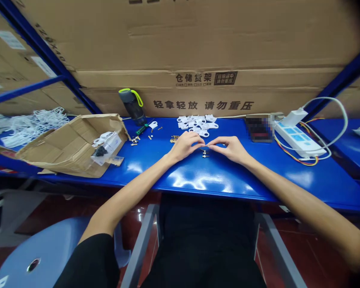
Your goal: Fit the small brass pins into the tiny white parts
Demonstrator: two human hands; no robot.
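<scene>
My left hand (186, 145) and my right hand (229, 148) meet over the blue shelf top (198, 176), fingertips pinched together on a tiny part I cannot make out. Two small metal pins (204, 153) lie on the shelf just below the fingertips. A pile of white plastic parts (198, 123) sits right behind my hands. A few brass pieces (174, 139) lie left of my left hand.
An open cardboard box (72, 146) with white parts and bags lies at left. A dark bottle (133, 106) with a green loop, a green screwdriver (142, 129), a white power strip (298, 138) with cables and a dark device (259, 128) stand along the back. Cardboard cartons form the wall behind.
</scene>
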